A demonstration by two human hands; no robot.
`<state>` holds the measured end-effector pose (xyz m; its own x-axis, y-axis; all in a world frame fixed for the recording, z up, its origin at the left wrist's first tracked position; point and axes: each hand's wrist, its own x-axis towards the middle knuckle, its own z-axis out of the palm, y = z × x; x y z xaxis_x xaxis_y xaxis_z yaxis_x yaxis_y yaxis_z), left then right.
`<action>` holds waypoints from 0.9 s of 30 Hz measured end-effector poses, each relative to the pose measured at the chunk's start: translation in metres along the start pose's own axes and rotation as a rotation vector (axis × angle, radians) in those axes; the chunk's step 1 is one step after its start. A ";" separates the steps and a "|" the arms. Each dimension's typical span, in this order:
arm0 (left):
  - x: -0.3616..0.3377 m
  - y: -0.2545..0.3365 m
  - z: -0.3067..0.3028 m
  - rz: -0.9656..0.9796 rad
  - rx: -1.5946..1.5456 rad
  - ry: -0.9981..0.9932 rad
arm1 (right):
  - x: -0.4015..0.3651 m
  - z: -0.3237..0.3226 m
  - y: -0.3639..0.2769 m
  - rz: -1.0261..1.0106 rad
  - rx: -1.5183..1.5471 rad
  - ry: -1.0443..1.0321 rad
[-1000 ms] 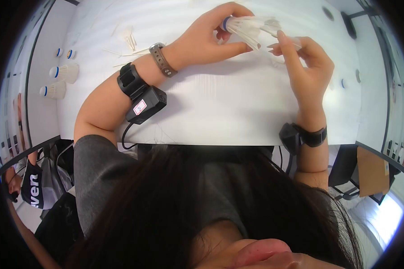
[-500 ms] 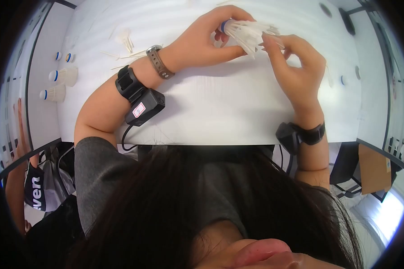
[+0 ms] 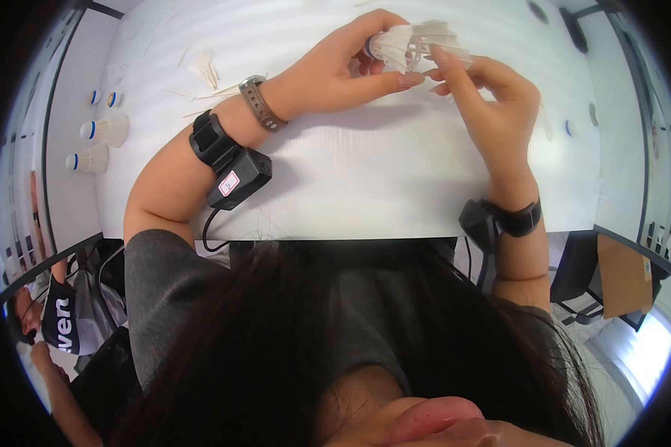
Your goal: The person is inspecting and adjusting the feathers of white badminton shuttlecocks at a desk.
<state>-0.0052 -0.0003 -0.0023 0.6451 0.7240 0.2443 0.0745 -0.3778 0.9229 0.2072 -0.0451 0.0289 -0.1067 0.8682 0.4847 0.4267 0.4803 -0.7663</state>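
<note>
My left hand (image 3: 347,78) is wrapped round the blue-banded base of a white feather shuttlecock (image 3: 397,46). The shuttlecock lies tilted with its feathers pointing right, and a gap shows between some of the feathers. At its feathered end is my right hand (image 3: 503,97), closed, with thumb and fingers pinching at the feathers; the exact grip is partly hidden. Loose feather pieces (image 3: 207,68) and thin shafts (image 3: 220,93) lie on the white table (image 3: 350,179) beyond my left wrist.
Two more shuttlecocks (image 3: 106,130) lie at the table's left side, with two small blue-rimmed bases (image 3: 113,99) behind them. Another blue-rimmed piece (image 3: 569,127) is at the right. Another person's arm (image 3: 63,395) shows at lower left, beyond the partition.
The shuttlecock has turned in my left hand, and its feathers now stand apart around a gap. My left thumb has shifted right along the feathers. The other person's arm at left has moved down.
</note>
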 end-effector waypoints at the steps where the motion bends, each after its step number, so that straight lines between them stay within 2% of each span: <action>1: 0.001 -0.003 0.002 0.033 -0.036 0.001 | 0.000 0.000 0.000 0.012 0.014 -0.017; 4: -0.002 -0.007 0.003 0.031 -0.104 0.007 | -0.001 0.003 -0.005 0.078 0.039 -0.003; 13: -0.002 -0.010 -0.001 0.026 -0.104 -0.041 | -0.001 0.005 -0.002 0.075 0.126 -0.002; 20: -0.006 -0.018 -0.001 0.039 -0.124 -0.013 | -0.002 0.005 -0.003 0.059 0.080 -0.018; 23: -0.002 -0.016 -0.002 0.071 -0.112 -0.060 | -0.003 0.006 -0.002 0.065 0.087 -0.021; 27: -0.005 -0.014 -0.003 0.035 -0.087 -0.059 | -0.003 0.006 -0.003 0.038 0.053 -0.016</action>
<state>-0.0119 0.0036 -0.0156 0.6902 0.6748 0.2613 -0.0135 -0.3489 0.9370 0.2008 -0.0481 0.0269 -0.1060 0.8875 0.4485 0.3826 0.4527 -0.8054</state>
